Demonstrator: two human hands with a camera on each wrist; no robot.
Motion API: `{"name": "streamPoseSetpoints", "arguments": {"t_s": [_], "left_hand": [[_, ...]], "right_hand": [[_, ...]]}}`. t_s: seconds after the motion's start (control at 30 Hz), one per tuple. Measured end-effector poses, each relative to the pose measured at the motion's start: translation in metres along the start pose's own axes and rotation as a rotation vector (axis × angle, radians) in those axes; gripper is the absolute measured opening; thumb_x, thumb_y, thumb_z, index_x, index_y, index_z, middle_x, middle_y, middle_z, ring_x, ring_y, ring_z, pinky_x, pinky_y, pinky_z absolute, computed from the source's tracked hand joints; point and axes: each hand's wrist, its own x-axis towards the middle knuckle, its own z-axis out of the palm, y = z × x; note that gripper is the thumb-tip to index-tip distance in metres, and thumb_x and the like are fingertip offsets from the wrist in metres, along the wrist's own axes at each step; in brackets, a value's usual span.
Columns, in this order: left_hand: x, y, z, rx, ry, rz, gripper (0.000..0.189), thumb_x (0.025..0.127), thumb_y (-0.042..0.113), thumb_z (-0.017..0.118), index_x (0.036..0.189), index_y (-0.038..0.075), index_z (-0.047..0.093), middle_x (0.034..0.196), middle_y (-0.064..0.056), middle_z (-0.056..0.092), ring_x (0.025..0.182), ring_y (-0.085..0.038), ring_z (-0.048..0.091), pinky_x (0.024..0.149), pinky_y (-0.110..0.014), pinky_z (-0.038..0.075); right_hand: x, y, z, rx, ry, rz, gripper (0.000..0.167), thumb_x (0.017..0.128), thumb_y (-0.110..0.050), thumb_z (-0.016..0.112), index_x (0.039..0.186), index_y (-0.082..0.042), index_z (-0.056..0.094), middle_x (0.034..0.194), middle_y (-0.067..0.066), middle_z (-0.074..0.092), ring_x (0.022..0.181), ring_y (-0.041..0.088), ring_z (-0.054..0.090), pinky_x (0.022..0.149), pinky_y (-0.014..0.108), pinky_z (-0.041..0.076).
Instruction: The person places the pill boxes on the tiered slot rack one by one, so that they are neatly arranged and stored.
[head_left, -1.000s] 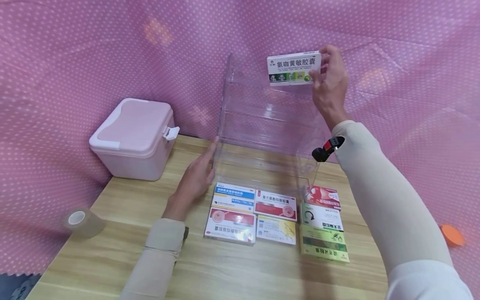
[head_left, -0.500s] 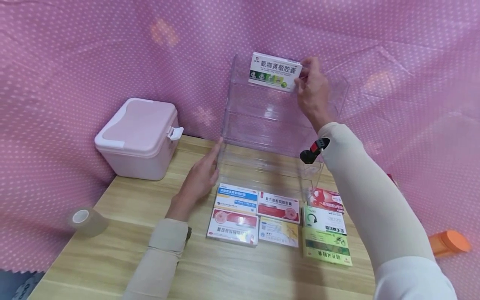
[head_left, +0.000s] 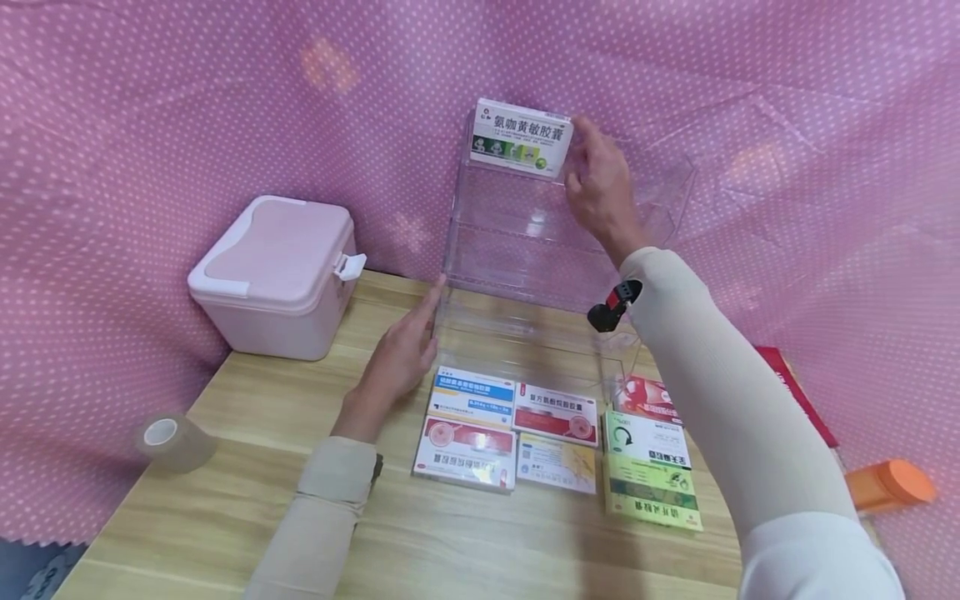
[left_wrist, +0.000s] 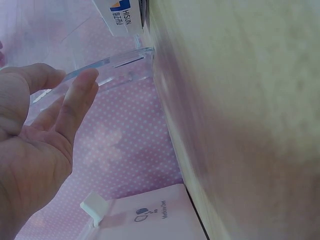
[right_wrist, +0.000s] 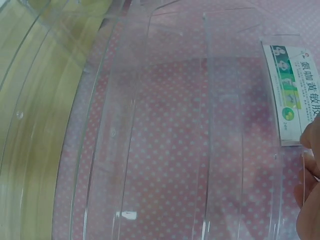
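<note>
A clear stepped display rack [head_left: 525, 250] stands against the dotted cloth. At the left end of its top tier, a white medicine box [head_left: 520, 142] with a green picture strip stands upright, lettering facing me. My right hand [head_left: 602, 185] is at the box's right end, its fingertips right at the edge. In the right wrist view, the thumb overlaps the end of the medicine box [right_wrist: 291, 95]. My left hand [head_left: 396, 350] rests at the rack's left side, fingers stretched along the panel. The left wrist view shows straight fingers [left_wrist: 75, 105] beside the clear panel's edge [left_wrist: 115, 62].
Several medicine boxes [head_left: 465, 450] lie flat before the rack, with a green box [head_left: 654, 493] at their right. A pink lidded case [head_left: 273, 275] stands left. A tape roll [head_left: 176, 444] sits at the left edge; an orange bottle [head_left: 892, 486] is far right.
My right hand has brought the white medicine box left onto the rack's top tier and along to its left end. The left hand stays at the rack's side.
</note>
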Motion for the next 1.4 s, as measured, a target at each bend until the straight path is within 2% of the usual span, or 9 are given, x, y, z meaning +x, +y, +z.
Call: {"name": "streamPoseSetpoints", "arguments": {"t_s": [0.17, 0.4, 0.6, 0.73, 0.87, 1.0, 1.1, 1.27, 1.4], "left_hand": [[0.0, 0.001, 0.001, 0.004, -0.003, -0.01, 0.108, 0.1, -0.003, 0.068, 0.172, 0.046, 0.004, 0.179, -0.004, 0.029, 0.153, -0.038, 0.05, 0.127, -0.055, 0.046], [0.001, 0.001, 0.0, 0.001, -0.005, -0.018, 0.111, 0.1, -0.003, 0.067, 0.17, 0.052, 0.001, 0.179, -0.001, 0.027, 0.153, -0.039, 0.05, 0.126, -0.056, 0.047], [0.001, 0.001, 0.0, 0.003, 0.003, -0.012, 0.112, 0.1, -0.004, 0.067, 0.17, 0.052, 0.0, 0.18, -0.001, 0.026, 0.155, -0.038, 0.047, 0.128, -0.055, 0.045], [0.001, 0.002, 0.001, -0.001, 0.001, -0.006, 0.111, 0.1, -0.004, 0.067, 0.171, 0.05, 0.001, 0.18, -0.003, 0.026, 0.156, -0.037, 0.046, 0.129, -0.054, 0.043], [0.0, 0.002, 0.001, -0.003, 0.0, -0.006, 0.109, 0.1, -0.004, 0.067, 0.172, 0.048, 0.003, 0.18, -0.002, 0.025, 0.157, -0.038, 0.045, 0.129, -0.055, 0.043], [0.0, 0.001, 0.001, 0.004, 0.003, 0.008, 0.107, 0.1, -0.004, 0.067, 0.173, 0.043, 0.006, 0.18, 0.0, 0.025, 0.155, -0.039, 0.047, 0.127, -0.056, 0.045], [0.0, 0.0, 0.001, 0.013, 0.007, 0.019, 0.106, 0.1, -0.004, 0.067, 0.174, 0.042, 0.006, 0.18, 0.0, 0.026, 0.153, -0.04, 0.049, 0.126, -0.057, 0.047], [0.001, -0.002, 0.001, 0.019, 0.001, 0.022, 0.107, 0.1, -0.003, 0.067, 0.173, 0.044, 0.004, 0.18, 0.003, 0.023, 0.154, -0.039, 0.048, 0.127, -0.056, 0.046], [0.001, -0.002, 0.002, 0.01, -0.003, 0.021, 0.106, 0.101, -0.003, 0.066, 0.173, 0.042, 0.004, 0.181, 0.002, 0.022, 0.155, -0.039, 0.047, 0.128, -0.055, 0.045]], "right_hand": [[-0.003, 0.001, -0.003, -0.019, -0.041, -0.003, 0.079, 0.101, -0.006, 0.059, 0.171, -0.029, 0.03, 0.155, 0.015, 0.059, 0.152, 0.032, 0.047, 0.137, 0.045, 0.031], [-0.009, 0.001, -0.015, 0.003, -0.078, -0.021, 0.092, 0.1, -0.006, 0.063, 0.174, -0.036, 0.017, 0.169, 0.015, 0.041, 0.156, 0.033, 0.042, 0.135, 0.048, 0.035], [-0.019, 0.009, -0.035, 0.11, 0.042, -0.119, 0.084, 0.095, 0.004, 0.065, 0.169, -0.019, 0.033, 0.158, 0.018, 0.054, 0.149, 0.031, 0.049, 0.131, 0.042, 0.041], [-0.035, 0.024, -0.052, 0.214, 0.134, -0.117, 0.071, 0.096, 0.005, 0.066, 0.162, -0.01, 0.043, 0.151, 0.02, 0.057, 0.141, 0.03, 0.053, 0.12, 0.043, 0.051], [-0.055, 0.049, -0.069, 0.269, 0.227, -0.03, 0.062, 0.098, 0.0, 0.064, 0.157, -0.013, 0.048, 0.148, 0.015, 0.058, 0.136, 0.021, 0.053, 0.113, 0.038, 0.054], [-0.078, 0.085, -0.079, 0.318, 0.353, 0.052, 0.055, 0.096, 0.001, 0.063, 0.148, -0.015, 0.056, 0.132, -0.001, 0.062, 0.129, 0.013, 0.054, 0.105, 0.03, 0.055], [-0.099, 0.117, -0.08, 0.324, 0.392, 0.108, 0.049, 0.096, 0.0, 0.062, 0.144, -0.012, 0.06, 0.12, -0.013, 0.058, 0.122, 0.009, 0.056, 0.097, 0.023, 0.053], [-0.141, 0.17, -0.073, 0.257, 0.276, 0.194, 0.044, 0.1, -0.004, 0.063, 0.143, 0.0, 0.06, 0.122, -0.006, 0.059, 0.108, -0.002, 0.052, 0.089, 0.012, 0.046], [-0.179, 0.209, -0.061, 0.193, 0.12, 0.272, 0.046, 0.104, -0.006, 0.062, 0.149, 0.004, 0.056, 0.135, 0.02, 0.063, 0.112, 0.01, 0.055, 0.094, 0.014, 0.045]]}}
